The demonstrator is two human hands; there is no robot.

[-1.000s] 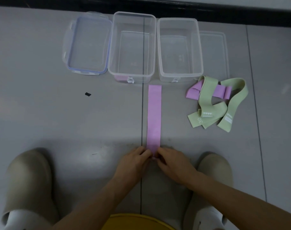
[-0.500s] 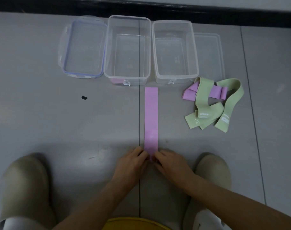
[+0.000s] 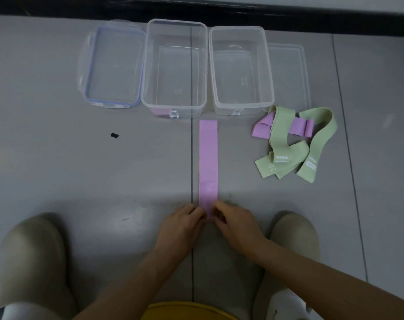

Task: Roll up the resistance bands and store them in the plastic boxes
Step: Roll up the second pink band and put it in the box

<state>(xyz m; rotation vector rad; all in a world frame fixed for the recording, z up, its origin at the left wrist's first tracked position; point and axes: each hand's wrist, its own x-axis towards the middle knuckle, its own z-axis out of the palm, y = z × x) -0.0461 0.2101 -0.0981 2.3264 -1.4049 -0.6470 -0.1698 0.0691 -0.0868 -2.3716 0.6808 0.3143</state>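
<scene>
A pink resistance band [image 3: 208,162] lies flat and straight on the grey floor, running away from me. My left hand [image 3: 182,225] and my right hand [image 3: 236,224] pinch its near end together, fingers curled over it. Beyond its far end stand two clear plastic boxes, the left box [image 3: 148,65] and the right box [image 3: 269,70], both without lids. Something pink shows at the left box's near wall. A tangled heap of green bands [image 3: 288,146] and a pink band [image 3: 263,127] lies to the right.
A blue-rimmed lid [image 3: 113,68] lies left of the boxes and a clear lid [image 3: 288,65] right of them. My two beige shoes [image 3: 32,257] [image 3: 293,236] flank my arms. A small black speck [image 3: 114,135] marks the floor. A dark baseboard runs behind the boxes.
Both hands have crept slightly forward along the pink band at its near end. The visible length of band is a little shorter.
</scene>
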